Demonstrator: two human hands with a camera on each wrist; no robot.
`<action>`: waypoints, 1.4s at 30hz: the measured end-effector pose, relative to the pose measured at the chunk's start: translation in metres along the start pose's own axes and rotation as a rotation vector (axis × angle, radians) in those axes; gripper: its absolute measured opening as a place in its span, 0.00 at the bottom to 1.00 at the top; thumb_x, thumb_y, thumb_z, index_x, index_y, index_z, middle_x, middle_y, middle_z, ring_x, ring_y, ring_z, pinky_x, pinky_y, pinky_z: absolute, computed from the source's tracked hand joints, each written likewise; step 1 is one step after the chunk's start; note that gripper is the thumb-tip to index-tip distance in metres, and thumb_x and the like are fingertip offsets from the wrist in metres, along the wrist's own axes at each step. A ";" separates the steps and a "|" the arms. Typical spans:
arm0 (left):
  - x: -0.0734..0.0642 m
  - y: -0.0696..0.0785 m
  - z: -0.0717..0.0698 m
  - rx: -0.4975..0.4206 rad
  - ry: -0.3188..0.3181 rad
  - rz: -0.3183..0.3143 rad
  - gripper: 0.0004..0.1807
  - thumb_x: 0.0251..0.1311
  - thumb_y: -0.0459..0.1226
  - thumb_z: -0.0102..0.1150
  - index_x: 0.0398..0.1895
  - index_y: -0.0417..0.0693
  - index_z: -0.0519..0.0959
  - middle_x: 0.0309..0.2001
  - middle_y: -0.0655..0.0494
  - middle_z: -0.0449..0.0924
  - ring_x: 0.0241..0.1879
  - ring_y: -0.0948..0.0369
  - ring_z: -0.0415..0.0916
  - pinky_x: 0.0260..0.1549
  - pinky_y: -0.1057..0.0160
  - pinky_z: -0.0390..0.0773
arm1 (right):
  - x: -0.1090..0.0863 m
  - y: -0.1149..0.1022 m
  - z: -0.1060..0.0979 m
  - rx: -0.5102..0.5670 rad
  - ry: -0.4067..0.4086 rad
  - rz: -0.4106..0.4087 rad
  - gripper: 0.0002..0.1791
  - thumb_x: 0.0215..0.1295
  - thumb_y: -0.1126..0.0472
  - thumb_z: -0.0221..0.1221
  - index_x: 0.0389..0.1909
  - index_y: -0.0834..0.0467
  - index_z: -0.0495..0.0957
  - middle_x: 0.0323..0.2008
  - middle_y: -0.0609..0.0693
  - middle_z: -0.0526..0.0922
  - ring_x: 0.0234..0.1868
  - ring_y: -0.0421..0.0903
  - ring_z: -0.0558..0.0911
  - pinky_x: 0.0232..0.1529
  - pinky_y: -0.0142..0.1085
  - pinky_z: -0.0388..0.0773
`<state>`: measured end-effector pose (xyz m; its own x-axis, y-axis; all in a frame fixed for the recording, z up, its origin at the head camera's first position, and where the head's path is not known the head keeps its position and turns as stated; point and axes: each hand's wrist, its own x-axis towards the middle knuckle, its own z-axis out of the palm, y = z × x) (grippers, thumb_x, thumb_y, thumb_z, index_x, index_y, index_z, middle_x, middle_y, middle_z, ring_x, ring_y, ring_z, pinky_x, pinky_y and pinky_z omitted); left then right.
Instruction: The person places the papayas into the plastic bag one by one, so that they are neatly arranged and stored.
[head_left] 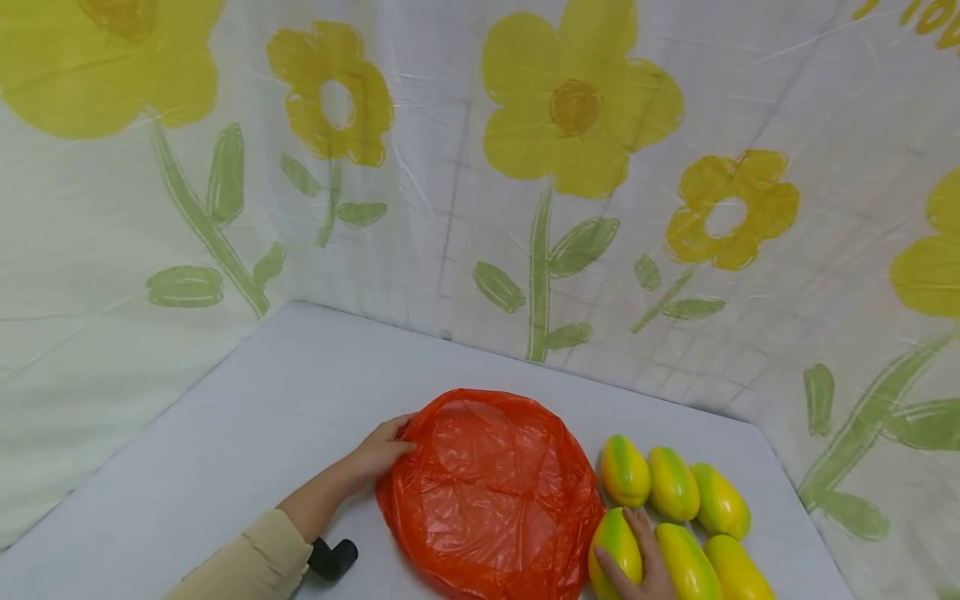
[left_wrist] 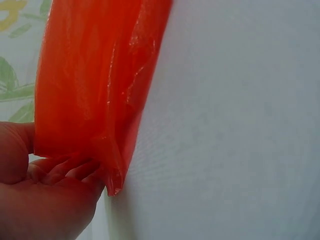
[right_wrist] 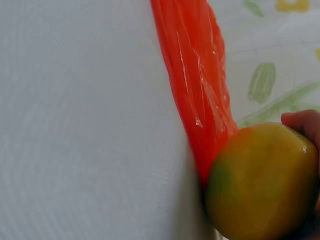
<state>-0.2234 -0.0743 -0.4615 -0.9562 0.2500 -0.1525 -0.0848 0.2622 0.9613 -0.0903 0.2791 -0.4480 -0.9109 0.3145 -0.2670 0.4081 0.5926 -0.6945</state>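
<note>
A red plastic bag [head_left: 498,492] stands on the white table with its round mouth spread wide. My left hand [head_left: 377,454] holds the bag's left edge. In the left wrist view the fingers show behind the thin red film [left_wrist: 95,90], with the thumb at its edge. My right hand [head_left: 647,562] grips a glossy yellow-green oval fruit [head_left: 617,546], like a mango or papaya, close against the bag's right side. The right wrist view shows this fruit [right_wrist: 262,182] in front of the bag's lower part [right_wrist: 197,100]; most of that hand is out of frame there.
Several similar fruits stand in rows right of the bag, among them one at the back [head_left: 625,471] and one beside my right hand [head_left: 686,562]. A black bent object [head_left: 332,558] lies by my left sleeve. Flower-printed curtains [head_left: 420,208] border the table's far edges.
</note>
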 end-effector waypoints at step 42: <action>-0.004 0.003 0.000 -0.011 -0.032 0.000 0.26 0.62 0.29 0.45 0.66 0.39 0.62 0.59 0.44 0.71 0.49 0.56 0.74 0.48 0.53 0.79 | -0.006 -0.048 0.000 0.257 0.050 0.007 0.42 0.58 0.49 0.57 0.72 0.46 0.50 0.68 0.60 0.56 0.56 0.57 0.65 0.46 0.39 0.72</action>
<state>-0.2202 -0.0747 -0.4578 -0.9466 0.2803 -0.1594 -0.0875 0.2524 0.9637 -0.1044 0.2485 -0.4134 -0.9016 0.3577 -0.2431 0.3795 0.3847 -0.8414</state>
